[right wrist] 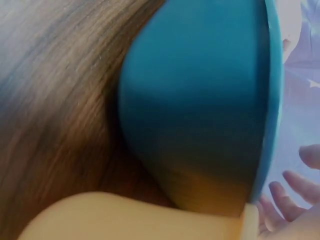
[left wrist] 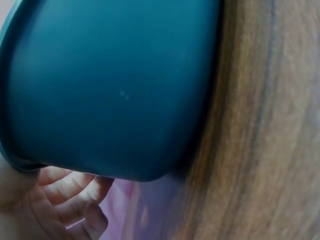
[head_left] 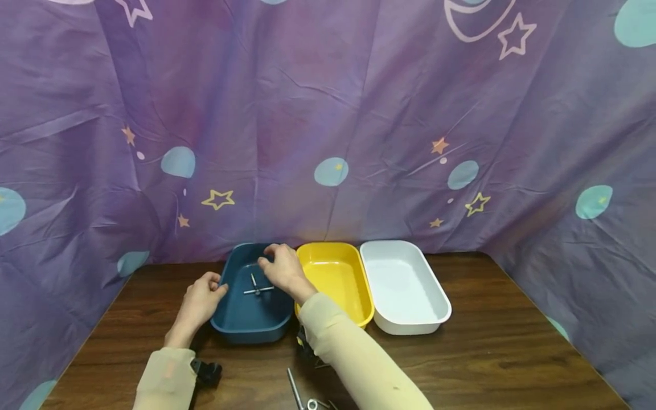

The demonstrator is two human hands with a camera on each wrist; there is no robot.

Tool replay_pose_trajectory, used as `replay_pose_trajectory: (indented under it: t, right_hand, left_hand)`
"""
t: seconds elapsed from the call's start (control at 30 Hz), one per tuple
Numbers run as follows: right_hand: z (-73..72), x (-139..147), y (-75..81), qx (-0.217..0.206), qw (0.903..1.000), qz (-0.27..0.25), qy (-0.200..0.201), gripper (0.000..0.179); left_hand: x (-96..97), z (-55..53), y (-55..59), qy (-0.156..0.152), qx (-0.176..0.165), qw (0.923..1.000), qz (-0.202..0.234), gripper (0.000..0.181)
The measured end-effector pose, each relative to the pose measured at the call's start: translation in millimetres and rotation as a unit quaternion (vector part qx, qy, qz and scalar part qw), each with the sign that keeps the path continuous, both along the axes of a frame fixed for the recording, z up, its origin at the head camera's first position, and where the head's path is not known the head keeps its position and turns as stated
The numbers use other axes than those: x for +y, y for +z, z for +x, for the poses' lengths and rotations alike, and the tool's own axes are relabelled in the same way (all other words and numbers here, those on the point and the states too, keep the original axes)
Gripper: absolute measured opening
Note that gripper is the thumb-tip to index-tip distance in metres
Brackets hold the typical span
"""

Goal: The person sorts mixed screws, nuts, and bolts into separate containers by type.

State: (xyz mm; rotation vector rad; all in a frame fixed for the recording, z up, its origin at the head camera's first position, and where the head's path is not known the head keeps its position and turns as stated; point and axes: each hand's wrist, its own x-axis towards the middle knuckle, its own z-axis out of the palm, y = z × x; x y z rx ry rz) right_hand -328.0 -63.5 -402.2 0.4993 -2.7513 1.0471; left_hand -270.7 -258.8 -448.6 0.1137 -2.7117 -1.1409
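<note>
A dark blue plastic bin (head_left: 251, 330) stands at the left of a row of three. Slim metal rod-like pieces (head_left: 258, 291) lie crossed on its floor. At its left side, my left hand (head_left: 200, 302) holds the rim, thumb over the edge and curled fingers (left wrist: 75, 200) along the outer wall. My right hand (head_left: 283, 270) hovers above the bin's right rim, near the yellow bin (head_left: 335, 285). Its fingers (right wrist: 300, 185) are spread and loosely bent, with nothing visible between them.
Right of the yellow bin is a white bin (head_left: 405, 285). A metal rod (head_left: 294, 388), a metal ring (head_left: 312, 404) and other small metal pieces lie on the wooden table (head_left: 502, 341) by the right forearm. A purple patterned cloth (head_left: 287, 114) hangs behind the bins.
</note>
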Motion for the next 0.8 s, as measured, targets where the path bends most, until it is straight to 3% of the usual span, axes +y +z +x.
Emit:
replay_pose_trajectory:
  t: [0.33,0.57,0.67,0.8]
  right_hand:
    - [6.1,16,15.3,0.016,0.9976,0.039,0.055,0.023]
    - [16.8,26,26.7,0.044,0.9895,0.091,0.103,0.025]
    - [21.6,35,30.9,0.080,0.9788,0.131,0.136,0.026]
    - [28.6,56,34.9,0.149,0.9492,0.203,0.188,0.026]
  left_hand:
    - [-2.2,-1.5,-1.6,-0.003,0.006,1.0000,-0.001,0.029]
    - [-8.4,0.3,1.5,0.000,0.002,1.0000,-0.005,0.030]
    - [-7.3,-0.2,2.1,0.000,0.004,1.0000,-0.006,0.030]
    - [-2.7,-1.9,0.3,-0.001,0.005,1.0000,-0.003,0.030]
